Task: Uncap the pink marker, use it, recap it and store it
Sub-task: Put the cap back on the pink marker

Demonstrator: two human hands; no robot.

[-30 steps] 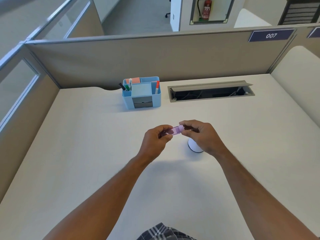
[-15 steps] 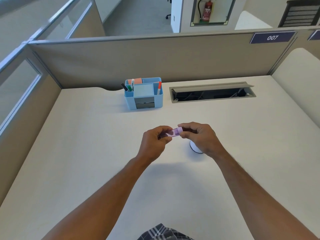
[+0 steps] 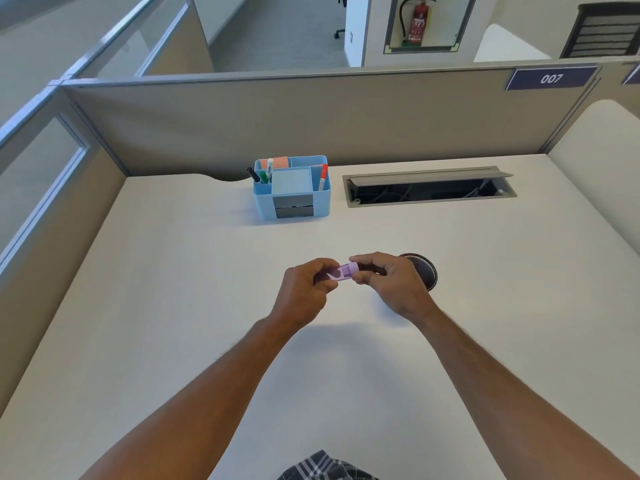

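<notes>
The pink marker (image 3: 341,271) lies level between both hands above the middle of the desk. My left hand (image 3: 306,289) pinches its left end and my right hand (image 3: 388,282) pinches its right end. Only a short pink-purple stretch shows between the fingers, and I cannot tell whether cap and body are joined. A light blue desk organiser (image 3: 292,188) stands at the back of the desk, holding green, black and red markers, a sticky-note block and two small grey drawers.
A round dark mesh object (image 3: 424,271) sits on the desk just behind my right hand. An open grey cable tray (image 3: 429,187) is set into the desk at the back right. Partition walls (image 3: 311,123) close off the back and left.
Both hands have stayed on the marker at nearly the same spot. The round object behind my right hand showed white before and now shows dark; the view has shifted slightly.
</notes>
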